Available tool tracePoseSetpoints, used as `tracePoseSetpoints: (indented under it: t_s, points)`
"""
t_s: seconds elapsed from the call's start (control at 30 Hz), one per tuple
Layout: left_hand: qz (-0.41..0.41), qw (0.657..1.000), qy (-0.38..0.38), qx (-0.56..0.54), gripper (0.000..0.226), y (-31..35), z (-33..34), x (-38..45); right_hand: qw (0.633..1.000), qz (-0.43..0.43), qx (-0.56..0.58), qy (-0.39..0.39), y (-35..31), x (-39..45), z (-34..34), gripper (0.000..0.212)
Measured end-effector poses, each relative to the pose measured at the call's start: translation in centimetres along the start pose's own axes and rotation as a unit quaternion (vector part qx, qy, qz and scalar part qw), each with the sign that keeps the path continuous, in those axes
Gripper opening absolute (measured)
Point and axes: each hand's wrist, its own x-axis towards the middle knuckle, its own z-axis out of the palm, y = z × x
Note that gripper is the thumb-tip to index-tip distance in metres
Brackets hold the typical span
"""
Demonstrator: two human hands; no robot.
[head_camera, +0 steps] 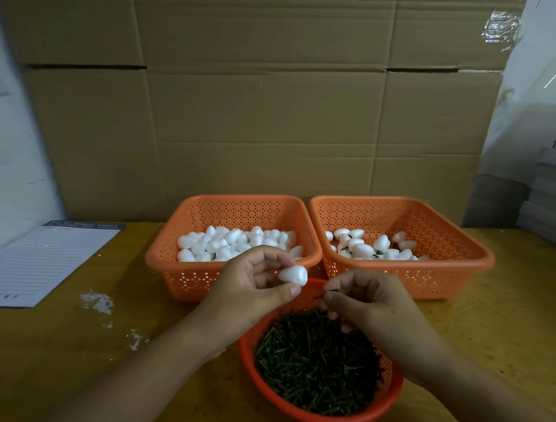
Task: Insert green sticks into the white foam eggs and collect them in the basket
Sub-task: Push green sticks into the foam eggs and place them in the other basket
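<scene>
Risk, biggest first: round bowl of sticks point(321, 364) sits right under both wrists, a careless move could tip it off the worktop point(58, 360). Foam egg point(294, 274) could crumble if the stick point(325, 294) goes in skewed. Left hand point(251, 282) pinches the egg; right hand point(363, 297) pinches the stick just beside it, not yet touching.

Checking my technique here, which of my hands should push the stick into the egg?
Right. The right hand already pinches a green stick pointing toward the foam egg, which the left hand holds.
</scene>
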Motion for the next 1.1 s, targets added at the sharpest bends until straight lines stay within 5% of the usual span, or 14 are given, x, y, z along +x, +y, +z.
tracePoseSetpoints:
  t_s: [0.57,1.1]
  points:
    - [-0.002,1.000,-0.002,0.028,0.028,-0.01,0.39,-0.01,0.988,0.006,0.140,0.059,0.30,0.41,-0.44,0.013]
    - [0.014,0.999,-0.008,0.049,0.025,-0.16,0.65,-0.13,0.997,-0.012,0.054,0.052,0.20,0.13,-0.02,0.010]
